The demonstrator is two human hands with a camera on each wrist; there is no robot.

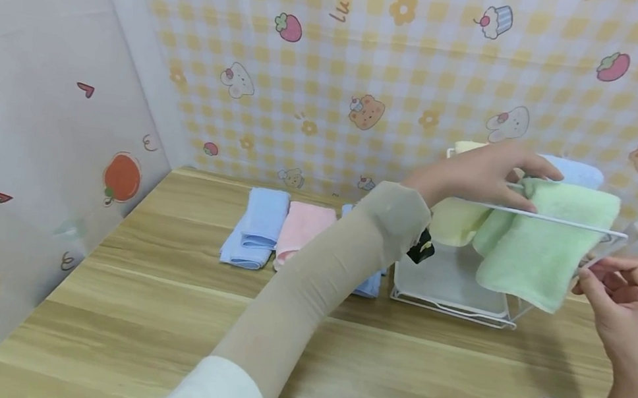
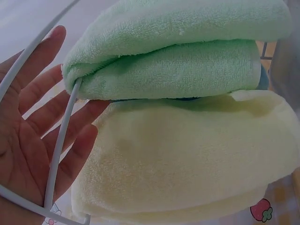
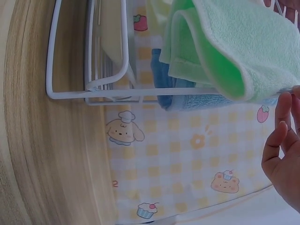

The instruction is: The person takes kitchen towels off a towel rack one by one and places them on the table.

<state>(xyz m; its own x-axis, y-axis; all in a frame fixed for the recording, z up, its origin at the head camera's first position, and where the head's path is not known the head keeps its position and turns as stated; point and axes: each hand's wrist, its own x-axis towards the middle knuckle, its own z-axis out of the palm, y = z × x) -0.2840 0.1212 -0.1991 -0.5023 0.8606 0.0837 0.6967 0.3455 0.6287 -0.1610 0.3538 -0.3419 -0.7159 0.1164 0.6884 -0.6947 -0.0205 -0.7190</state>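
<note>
A light green towel (image 1: 555,244) hangs folded over a bar of a white wire rack (image 1: 454,312). A pale yellow towel (image 2: 187,154) hangs beside it, and a blue towel (image 3: 201,101) shows behind. My left hand (image 1: 480,175) reaches over the rack's top, fingertips at the green towel's near end. In the left wrist view its fingers are loosely extended behind the white bar (image 2: 63,140). At the rack's right side, my right hand (image 1: 631,304) pinches the white frame by the green towel's edge, thumb and forefinger close together.
Folded blue (image 1: 265,219) and pink (image 1: 306,224) towels lie on the wooden table (image 1: 161,312) left of the rack. Another blue towel (image 1: 368,285) is partly hidden by my left arm. A yellow checked cloth (image 1: 336,62) hangs behind, close to the rack.
</note>
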